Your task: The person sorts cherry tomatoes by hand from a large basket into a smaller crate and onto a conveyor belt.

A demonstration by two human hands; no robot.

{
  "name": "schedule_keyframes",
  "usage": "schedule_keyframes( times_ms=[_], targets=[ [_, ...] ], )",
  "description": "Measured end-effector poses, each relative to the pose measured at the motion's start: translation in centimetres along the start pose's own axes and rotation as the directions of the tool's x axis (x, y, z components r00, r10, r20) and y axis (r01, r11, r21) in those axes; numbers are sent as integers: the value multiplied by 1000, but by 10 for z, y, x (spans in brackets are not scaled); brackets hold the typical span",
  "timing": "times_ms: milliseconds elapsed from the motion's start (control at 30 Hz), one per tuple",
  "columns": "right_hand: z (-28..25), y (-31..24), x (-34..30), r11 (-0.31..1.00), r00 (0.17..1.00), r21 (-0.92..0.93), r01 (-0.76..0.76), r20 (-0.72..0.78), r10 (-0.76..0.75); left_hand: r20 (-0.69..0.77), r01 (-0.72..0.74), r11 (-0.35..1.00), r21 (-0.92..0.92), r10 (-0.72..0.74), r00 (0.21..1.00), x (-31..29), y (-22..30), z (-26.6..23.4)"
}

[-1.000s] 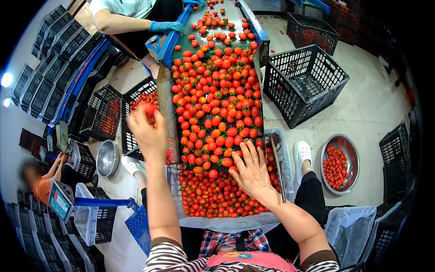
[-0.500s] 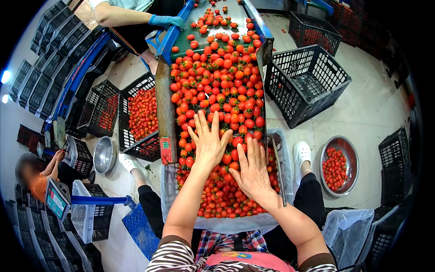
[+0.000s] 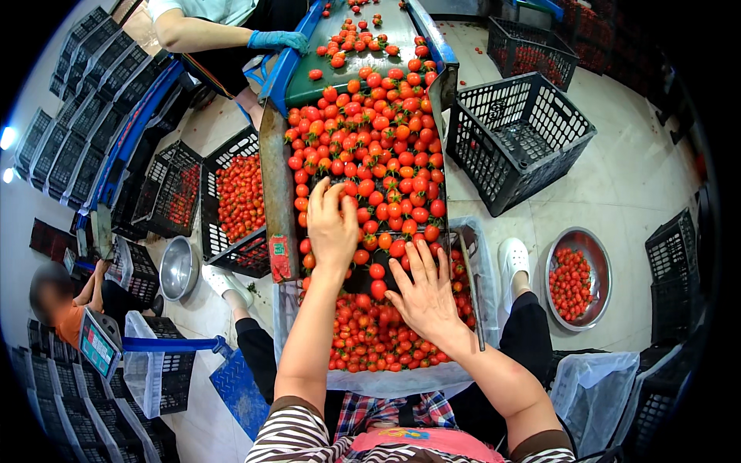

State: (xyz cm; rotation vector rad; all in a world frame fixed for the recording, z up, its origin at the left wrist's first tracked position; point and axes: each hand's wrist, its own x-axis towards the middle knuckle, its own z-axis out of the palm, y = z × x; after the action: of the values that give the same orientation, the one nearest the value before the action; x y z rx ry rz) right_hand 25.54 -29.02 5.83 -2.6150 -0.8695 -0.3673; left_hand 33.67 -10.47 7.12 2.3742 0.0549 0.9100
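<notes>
A thick layer of red cherry tomatoes (image 3: 386,139) covers the sloping metal chute (image 3: 276,185) in front of me. My left hand (image 3: 333,231) is over the chute's left half, its bent fingers somewhat apart and their tips among the tomatoes. Lower and to the right, my right hand (image 3: 424,297) lies open, fingers stretched out, against tomatoes at the chute's lower end. Between my hands a dark bare patch (image 3: 358,281) shows, with a couple of tomatoes on it. Below the chute stands a crate with a translucent plastic liner (image 3: 417,380), filled with tomatoes.
A green conveyor belt (image 3: 397,38) leads to the chute; a person's blue-gloved hand (image 3: 279,40) rests at its edge. Black crates (image 3: 521,147) stand on both sides. Steel bowls stand left (image 3: 178,268) and right (image 3: 606,270). Another person sits far left behind a scale display (image 3: 99,342).
My left hand has shifted slightly left, its fingers now bent. Tomatoes have moved down the chute, baring a dark patch between my hands and more green belt. My right hand has barely moved.
</notes>
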Motion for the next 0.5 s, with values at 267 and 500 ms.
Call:
schedule_keyframes(
  times_ms=[267,500],
  targets=[
    [3,1,-2,989,998,137,-48,-39,54,390,-418,908,39,371,843,-4,59,56],
    [9,-6,-7,987,997,160,4,-71,8,513,-278,954,-116,297,805,-25,45,12]
  ],
)
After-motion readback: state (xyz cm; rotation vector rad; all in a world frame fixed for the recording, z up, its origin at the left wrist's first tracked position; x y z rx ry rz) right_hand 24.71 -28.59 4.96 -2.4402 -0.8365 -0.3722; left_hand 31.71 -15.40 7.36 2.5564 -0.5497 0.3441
